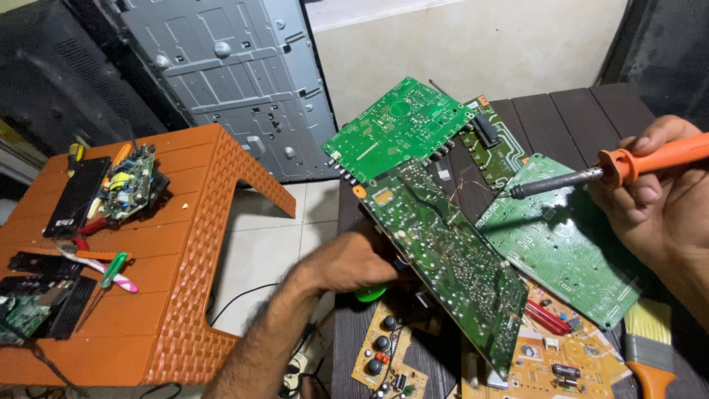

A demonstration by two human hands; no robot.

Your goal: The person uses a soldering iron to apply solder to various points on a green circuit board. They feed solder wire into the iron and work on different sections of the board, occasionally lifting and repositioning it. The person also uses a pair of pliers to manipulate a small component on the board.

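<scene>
My left hand [353, 260] grips the near edge of a long green circuit board [443, 258] and holds it tilted, solder side up, over the dark table. My right hand [665, 199] holds an orange-handled soldering iron [591, 176]; its dark tip points left and hovers just right of the held board's upper part, apart from it. Beneath lie other green circuit boards [399, 125] [561, 236] and tan circuit boards [561, 355].
A dark slatted table [576, 111] carries the boards and a paintbrush [650, 347] at its front right. To the left stands an orange plastic stool [185, 244] with small boards, screwdrivers and black parts on it. A grey metal panel [236, 74] leans against the wall.
</scene>
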